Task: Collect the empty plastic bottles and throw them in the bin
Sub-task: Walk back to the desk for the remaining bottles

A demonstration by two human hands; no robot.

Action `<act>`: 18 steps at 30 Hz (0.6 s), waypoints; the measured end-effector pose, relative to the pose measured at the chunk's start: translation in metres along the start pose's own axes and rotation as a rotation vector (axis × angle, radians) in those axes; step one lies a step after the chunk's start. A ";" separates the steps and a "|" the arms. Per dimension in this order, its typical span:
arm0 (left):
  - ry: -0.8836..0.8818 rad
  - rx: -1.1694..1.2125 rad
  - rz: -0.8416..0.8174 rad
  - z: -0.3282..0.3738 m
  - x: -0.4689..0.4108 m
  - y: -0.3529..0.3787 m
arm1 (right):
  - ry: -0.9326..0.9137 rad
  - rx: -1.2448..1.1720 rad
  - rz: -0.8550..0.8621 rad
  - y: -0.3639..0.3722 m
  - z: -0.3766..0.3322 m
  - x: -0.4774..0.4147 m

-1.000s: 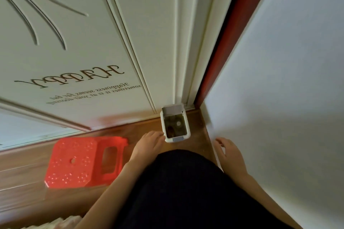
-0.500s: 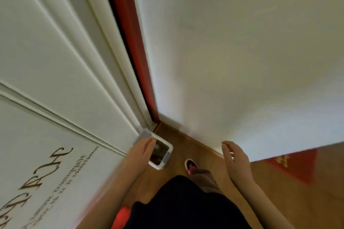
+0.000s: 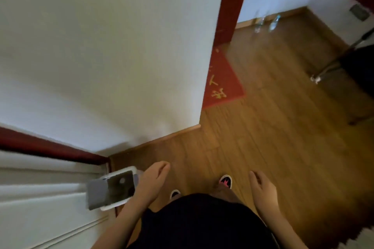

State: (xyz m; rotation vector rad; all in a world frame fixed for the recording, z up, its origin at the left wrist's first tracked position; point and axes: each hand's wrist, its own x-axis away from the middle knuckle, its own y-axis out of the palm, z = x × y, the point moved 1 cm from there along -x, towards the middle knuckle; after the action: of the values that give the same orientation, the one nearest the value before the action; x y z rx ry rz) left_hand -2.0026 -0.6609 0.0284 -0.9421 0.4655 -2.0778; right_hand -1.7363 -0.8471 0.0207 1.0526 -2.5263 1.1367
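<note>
Two clear bottles [image 3: 274,23], blurred, stand upright, necks up, on the floor [image 3: 263,127] by the far wall; open bin [image 3: 121,169] beside left hand [image 3: 152,180]; it and right hand [image 3: 263,190] empty, fingers relaxed

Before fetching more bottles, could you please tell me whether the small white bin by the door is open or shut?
Open: the bin shows its dark inside within the white rim, with nothing covering it.

Single head-worn wide-angle view, pitched steeply down past the wearer's dark-clothed torso [image 3: 198,222]. Near, low in frame: left hand [image 3: 151,184], right hand [image 3: 263,190]. Brown wood-plank floor [image 3: 273,137] below, white wall corner [image 3: 121,46] left, dark red door frame [image 3: 232,2] far top.
</note>
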 end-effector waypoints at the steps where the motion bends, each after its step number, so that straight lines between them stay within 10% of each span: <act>1: 0.038 -0.034 -0.037 0.016 -0.013 0.012 | 0.023 -0.012 0.030 -0.013 0.011 -0.003; 18: 0.345 -0.295 -0.376 0.278 -0.156 0.201 | 0.286 -0.148 0.165 -0.186 0.111 -0.133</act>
State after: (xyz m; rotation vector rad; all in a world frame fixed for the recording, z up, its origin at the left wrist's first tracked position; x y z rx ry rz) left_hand -1.6261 -0.6645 0.0189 -0.8886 0.8470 -2.5806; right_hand -1.5010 -0.9404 -0.0036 0.6070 -2.4547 1.0355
